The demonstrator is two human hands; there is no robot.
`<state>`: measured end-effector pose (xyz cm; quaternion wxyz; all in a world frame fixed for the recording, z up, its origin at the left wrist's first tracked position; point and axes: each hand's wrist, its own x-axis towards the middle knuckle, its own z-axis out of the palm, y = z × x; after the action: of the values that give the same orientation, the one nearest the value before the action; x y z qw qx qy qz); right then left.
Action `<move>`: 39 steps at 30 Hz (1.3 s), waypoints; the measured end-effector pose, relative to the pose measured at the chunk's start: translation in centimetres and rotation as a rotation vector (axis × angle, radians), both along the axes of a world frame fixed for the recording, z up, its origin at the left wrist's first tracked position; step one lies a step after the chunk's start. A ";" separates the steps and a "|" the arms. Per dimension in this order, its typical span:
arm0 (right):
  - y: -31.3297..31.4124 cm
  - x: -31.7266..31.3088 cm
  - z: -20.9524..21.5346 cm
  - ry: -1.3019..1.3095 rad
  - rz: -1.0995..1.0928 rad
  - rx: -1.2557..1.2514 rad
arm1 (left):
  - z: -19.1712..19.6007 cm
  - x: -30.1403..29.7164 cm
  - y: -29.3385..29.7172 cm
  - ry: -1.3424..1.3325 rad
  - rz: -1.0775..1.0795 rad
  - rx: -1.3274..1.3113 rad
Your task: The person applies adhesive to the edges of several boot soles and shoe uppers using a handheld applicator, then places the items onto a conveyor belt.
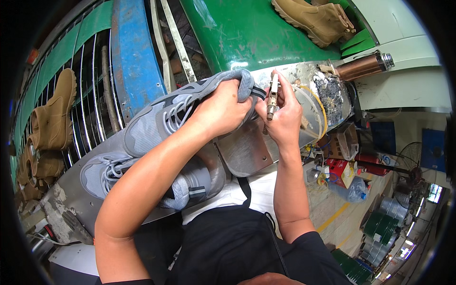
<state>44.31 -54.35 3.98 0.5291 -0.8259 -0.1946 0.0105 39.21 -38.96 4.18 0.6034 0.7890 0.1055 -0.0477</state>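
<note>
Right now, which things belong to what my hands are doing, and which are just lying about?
In hand:
left hand grips grey sneaker
right hand holds metal hand tool

Lying about:
second grey sneaker
tan boots
tan boot pair
copper cylinder

Single head-worn fisheye view, looking steeply down from above the person's chest onto the bench (71, 199) edge. Both forearms enter from the lower edge and meet close below the lens, the left hand (221, 111) and right hand (282, 116) near frame centre. Straight lines bow toward the dark circular rim; the floor (332, 209) appears far below at lower right, the green conveyor (237, 33) along the top.
</note>
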 end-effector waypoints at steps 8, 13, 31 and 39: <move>-3.5 -3.7 0.0 -0.332 0.069 -0.044 | 1.2 -0.2 0.2 -0.005 0.029 0.065; -3.8 -6.9 0.7 -0.269 0.109 -0.038 | 0.9 -0.5 0.0 -0.024 0.055 0.108; -2.4 -6.9 0.3 -0.348 0.082 -0.058 | 0.8 -0.3 0.1 -0.032 0.031 0.109; -2.9 -7.8 -0.2 -0.344 0.097 -0.049 | 0.5 -0.2 0.2 -0.042 0.029 0.123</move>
<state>36.50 -57.28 3.75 0.4663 -0.8179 -0.3215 -0.1009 38.98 -38.81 4.73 0.5565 0.8238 0.1069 -0.0162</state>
